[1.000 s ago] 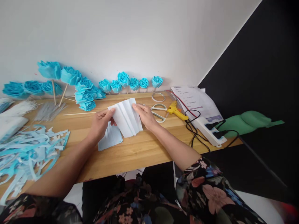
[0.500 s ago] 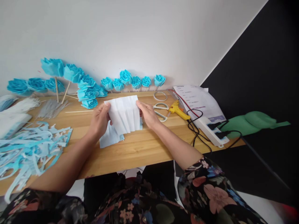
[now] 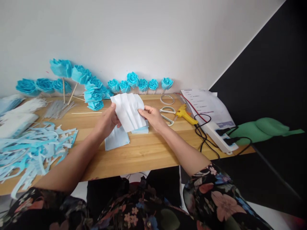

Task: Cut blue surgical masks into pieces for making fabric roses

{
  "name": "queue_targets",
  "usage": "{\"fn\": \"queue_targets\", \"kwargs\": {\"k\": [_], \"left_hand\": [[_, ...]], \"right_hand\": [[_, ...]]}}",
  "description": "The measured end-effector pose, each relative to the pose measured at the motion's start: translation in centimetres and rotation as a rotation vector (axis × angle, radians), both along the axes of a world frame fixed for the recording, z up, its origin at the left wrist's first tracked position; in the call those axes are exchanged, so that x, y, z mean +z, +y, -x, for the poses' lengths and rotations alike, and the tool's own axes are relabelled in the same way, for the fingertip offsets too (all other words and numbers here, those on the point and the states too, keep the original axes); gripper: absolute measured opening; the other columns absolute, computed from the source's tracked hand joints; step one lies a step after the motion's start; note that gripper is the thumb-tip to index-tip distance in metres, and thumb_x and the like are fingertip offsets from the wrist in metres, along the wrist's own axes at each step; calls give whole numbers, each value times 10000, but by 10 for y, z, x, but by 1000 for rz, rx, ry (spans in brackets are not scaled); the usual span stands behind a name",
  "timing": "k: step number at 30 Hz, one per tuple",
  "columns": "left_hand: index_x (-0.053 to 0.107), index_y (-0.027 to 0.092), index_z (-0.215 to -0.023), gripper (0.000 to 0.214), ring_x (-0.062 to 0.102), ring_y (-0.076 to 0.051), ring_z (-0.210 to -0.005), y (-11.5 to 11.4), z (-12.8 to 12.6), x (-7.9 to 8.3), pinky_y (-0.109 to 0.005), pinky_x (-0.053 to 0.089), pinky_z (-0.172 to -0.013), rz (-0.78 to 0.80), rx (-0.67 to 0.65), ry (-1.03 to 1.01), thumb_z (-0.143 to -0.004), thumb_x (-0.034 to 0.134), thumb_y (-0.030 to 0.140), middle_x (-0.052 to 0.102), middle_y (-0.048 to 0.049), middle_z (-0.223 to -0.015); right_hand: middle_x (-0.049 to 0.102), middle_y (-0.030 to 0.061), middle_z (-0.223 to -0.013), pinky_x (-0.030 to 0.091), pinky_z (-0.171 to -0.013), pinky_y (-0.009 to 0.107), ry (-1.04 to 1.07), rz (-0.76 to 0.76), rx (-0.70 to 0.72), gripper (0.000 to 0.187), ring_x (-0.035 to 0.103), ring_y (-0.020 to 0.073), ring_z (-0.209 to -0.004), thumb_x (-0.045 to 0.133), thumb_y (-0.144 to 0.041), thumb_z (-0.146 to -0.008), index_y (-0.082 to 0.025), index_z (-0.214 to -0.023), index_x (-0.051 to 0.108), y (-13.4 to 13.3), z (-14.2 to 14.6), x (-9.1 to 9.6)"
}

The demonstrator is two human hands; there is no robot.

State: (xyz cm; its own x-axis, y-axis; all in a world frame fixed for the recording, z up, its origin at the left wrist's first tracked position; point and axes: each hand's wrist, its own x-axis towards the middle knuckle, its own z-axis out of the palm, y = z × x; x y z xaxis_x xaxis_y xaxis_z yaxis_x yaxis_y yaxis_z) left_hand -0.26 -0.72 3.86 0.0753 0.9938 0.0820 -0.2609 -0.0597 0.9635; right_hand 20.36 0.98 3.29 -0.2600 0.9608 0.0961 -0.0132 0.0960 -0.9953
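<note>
A white pleated sheet of thin fabric (image 3: 129,111) is held up above the table between both hands, its folds slanting. My left hand (image 3: 107,120) pinches its left edge, with the thumb at the front. On the right edge, my right hand (image 3: 152,117) grips it between thumb and fingers. Below my left hand lies a light blue pleated piece (image 3: 117,139) on the wood. A small stack of light blue sheets (image 3: 140,130) shows partly behind the held sheet; the rest of it is hidden.
Blue fabric flowers (image 3: 133,80) on sticks line the wall. Cut blue and white strips (image 3: 45,147) heap at the left. To the right are scissors (image 3: 168,110), a roll of tape (image 3: 167,99), a yellow glue gun (image 3: 185,114), a power strip (image 3: 222,139) with black cables and printed papers (image 3: 206,105).
The white sheet has turned clockwise and its right corner now curls. My right hand has shifted slightly right and lower on the edge. The view has swung a little left.
</note>
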Motion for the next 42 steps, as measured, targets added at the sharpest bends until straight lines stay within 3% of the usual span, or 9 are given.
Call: {"fn": "queue_targets", "kwargs": {"k": [3,6,12,16,19,25,30,37,42], "left_hand": [[668,162,-760,389,479,-100,-423,-2,1,-2,-223,350,-360,33,-48,79,-697,857,497,589,-2,-577],[702,159,-746,260,462,-90,-418,-1,5,-3,-219,337,-359,14,-3,119,-692,853,364,597,-1,-574],[771,193,-897,228,471,-102,-434,3,11,3,-232,347,-390,-63,68,76,-727,815,338,635,9,-612],[777,197,-846,178,621,-159,-606,1,9,7,-276,478,-559,-90,91,36,-713,801,314,728,-37,-756],[774,189,-761,106,604,-145,-603,-2,9,10,-264,478,-579,-92,89,44,-698,778,275,702,-35,-706],[779,170,-794,342,591,-152,-604,-2,10,7,-271,493,-557,-155,59,46,-790,728,508,676,-51,-713],[733,199,-924,278,546,-94,-583,3,9,2,-203,462,-535,-199,85,144,-707,873,303,638,18,-719],[695,200,-1114,383,531,-95,-529,7,10,2,-212,459,-517,-289,182,251,-747,804,232,539,64,-621],[679,191,-1151,420,514,-94,-518,6,10,2,-219,442,-515,-294,199,273,-748,793,216,523,69,-623]], "right_hand": [[481,-57,-606,270,-555,230,2,10,-11,393,398,95,-580,707,-566,-779,-178,-771,648,3,-1,-3],[525,-49,-631,304,-561,230,50,33,-30,375,431,104,-596,716,-551,-767,-181,-805,669,4,-2,-1],[619,-34,-720,411,-581,241,172,76,-62,364,527,131,-636,749,-497,-730,-228,-960,665,5,-3,6],[581,-35,-687,428,-575,235,218,83,-62,226,517,121,-618,702,-388,-717,-214,-856,660,4,-4,10],[560,-25,-678,442,-592,238,237,91,-4,168,510,119,-627,642,-349,-736,-200,-805,677,3,-8,12],[612,11,-804,468,-633,258,253,54,47,403,568,149,-734,621,-577,-831,-198,-946,697,5,-12,12],[627,-16,-818,489,-685,276,217,-45,6,548,587,159,-753,788,-504,-747,-255,-1206,623,8,-9,8],[436,-56,-639,387,-572,264,100,-179,-103,492,437,131,-588,708,-469,-847,-258,-1285,632,15,-12,0],[390,-49,-619,365,-557,269,21,-269,-148,437,400,132,-565,640,-484,-910,-259,-1284,659,16,-14,-2]]}}
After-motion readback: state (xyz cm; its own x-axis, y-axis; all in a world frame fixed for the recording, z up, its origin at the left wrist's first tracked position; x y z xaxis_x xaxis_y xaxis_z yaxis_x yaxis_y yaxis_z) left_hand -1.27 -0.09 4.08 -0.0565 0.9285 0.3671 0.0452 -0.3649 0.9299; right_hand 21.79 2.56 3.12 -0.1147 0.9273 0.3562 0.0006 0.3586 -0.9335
